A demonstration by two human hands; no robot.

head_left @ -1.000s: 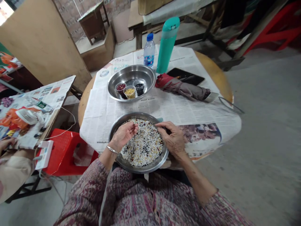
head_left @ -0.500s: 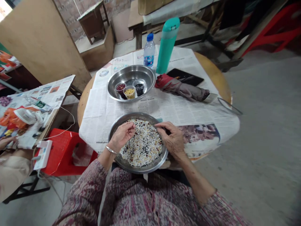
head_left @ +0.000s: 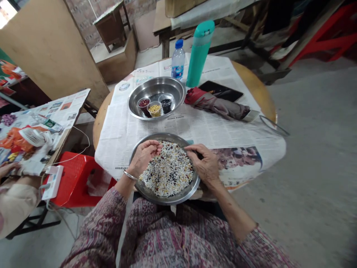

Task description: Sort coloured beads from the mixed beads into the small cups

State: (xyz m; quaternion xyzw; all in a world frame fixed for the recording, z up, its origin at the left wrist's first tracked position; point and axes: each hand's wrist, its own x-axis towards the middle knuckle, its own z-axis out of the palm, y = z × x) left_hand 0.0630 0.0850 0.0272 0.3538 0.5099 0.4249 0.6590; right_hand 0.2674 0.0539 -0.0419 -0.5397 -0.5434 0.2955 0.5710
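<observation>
Close to my body, a metal basin [head_left: 182,198] holds a mix of white rice-like grains [head_left: 170,171] with dark, yellow and red beans among them. My left hand [head_left: 145,155], with a bangle at the wrist, hovers over the basin's left side, fingertips pinched; what they hold, if anything, is too small to make out. At the right rim is my right hand [head_left: 205,163], thumb and fingers drawn together; I cannot make out anything in them. Behind stands a second metal basin [head_left: 156,86] with small cups of red beans [head_left: 144,104], yellow kernels [head_left: 154,108] and black beans [head_left: 166,103].
Newspaper [head_left: 117,130] covers the round table. A water bottle [head_left: 177,61], a teal bottle [head_left: 200,54], a folded umbrella [head_left: 217,105] and a dark tablet-like object [head_left: 221,91] lie or stand beyond. At left are a red stool [head_left: 75,182], a power strip [head_left: 52,184] and another person's hand [head_left: 8,169].
My left hand has shifted slightly up over the grains, fingers still pinched. My right hand stays about where it was. The whole view has moved very slightly.
</observation>
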